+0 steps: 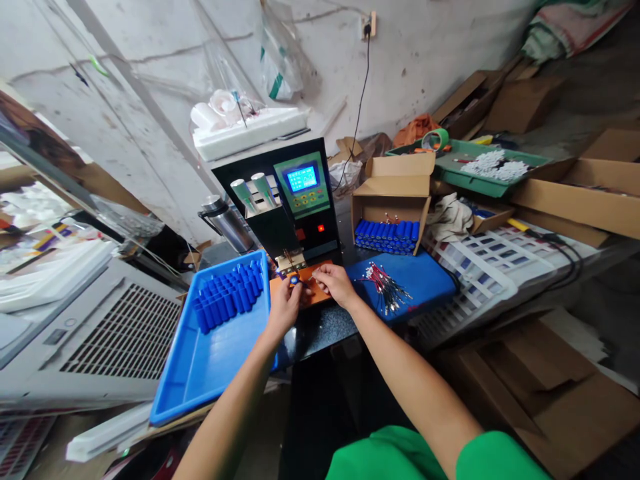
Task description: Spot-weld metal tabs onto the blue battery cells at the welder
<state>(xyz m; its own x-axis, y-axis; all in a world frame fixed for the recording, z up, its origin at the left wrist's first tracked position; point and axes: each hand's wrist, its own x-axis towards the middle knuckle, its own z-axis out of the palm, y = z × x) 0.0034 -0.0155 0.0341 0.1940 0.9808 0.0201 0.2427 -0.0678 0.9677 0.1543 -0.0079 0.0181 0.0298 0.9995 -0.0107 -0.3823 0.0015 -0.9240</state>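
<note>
We've got both hands at the machine (pixel 313 227), just apart from each other over the orange plate (pixel 320 291). Our left hand (pixel 285 303) is closed on a blue cell (pixel 294 281), fingertips round its side; our right hand (pixel 336 280) sits just beside it, thumb and finger drawn together in a pinch, too small to tell what's between them. Cell is at the left fingertips, just our side of the metal pins (pixel 287 257)

To do this well, we'd say: brace the left wrist, keep the cell's end square to the pins, grip low on the side so no fingertip strays under them. Right hand should steady its bit lightly, no sideways push on the cell

Orientation: one round end shows, facing up and toward us, so the long axis seems to run from the pins' side back at our view, foreshortened; exact tilt we can't tell, nor which pole shows

Spare cells (pixel 230 297) stand in the blue tray (pixel 165 393) left of the left hand; wire leads (pixel 387 290) lie bunched right of the right hand
</note>
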